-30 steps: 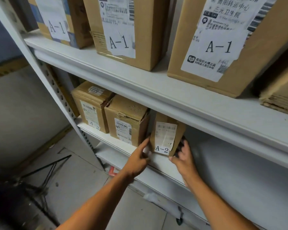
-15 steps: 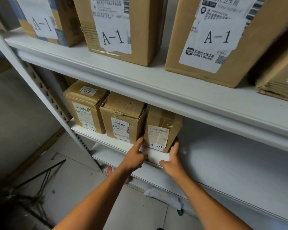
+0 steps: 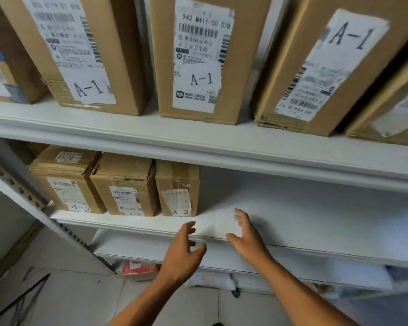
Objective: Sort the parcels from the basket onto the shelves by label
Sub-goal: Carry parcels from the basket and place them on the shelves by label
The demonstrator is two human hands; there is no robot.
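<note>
Head view shows both hands now off the parcel they were bracing half a second ago: the left hand [image 3: 185, 250] and the right hand [image 3: 246, 236] hang with fingers loose and spread, gripping nothing, near the front edge of the middle shelf [image 3: 316, 222]. The small A-2 parcel [image 3: 177, 188] they were steadying now stands upright by itself on that shelf, pushed farther in than before and touching the box on its left. That placement looks finished, so the basket, which is out of sight, is probably the next stop.

Readable writing: the parcel's white label ends in "A-2". The leftmost box [image 3: 64, 180] in the same row also reads "A-2", with a "0233" sticker on top; the middle box [image 3: 125, 184] shows a partly cut "A-2". On the upper shelf [image 3: 198, 137], the central tall box [image 3: 203, 60] reads "942 M411 00 678" and "A-1"; its neighbours also carry "A-1".
</note>
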